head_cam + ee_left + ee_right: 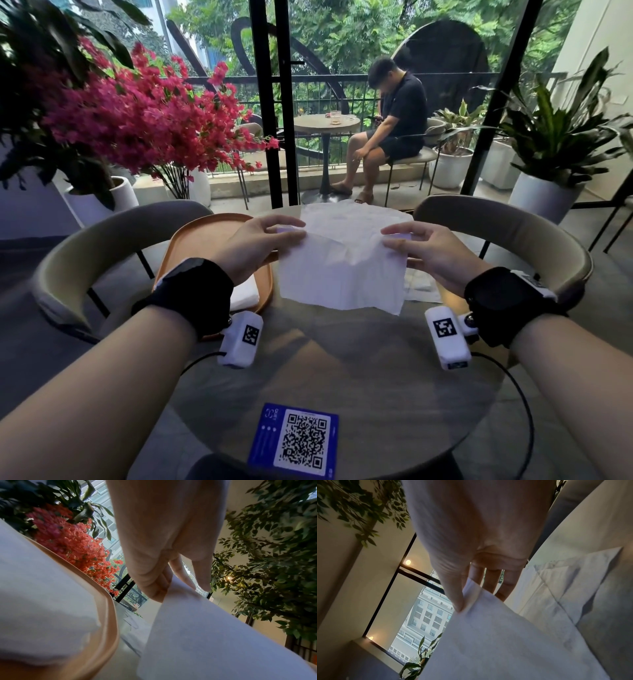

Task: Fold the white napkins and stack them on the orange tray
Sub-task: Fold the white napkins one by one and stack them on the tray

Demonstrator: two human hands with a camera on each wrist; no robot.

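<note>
Left hand [260,245] and right hand [428,250] each pinch a top corner of napkin [339,274], held above worktop [342,359]; tray [205,240] just left.

A blue card [293,439] at the near edge of the table [359,377] carries a large black-and-white QR code on a white panel; the small white print along its left strip is too fine to read. Each wrist camera [448,337] bears a square black-and-white marker tag, with no letters or numbers legible.
</note>
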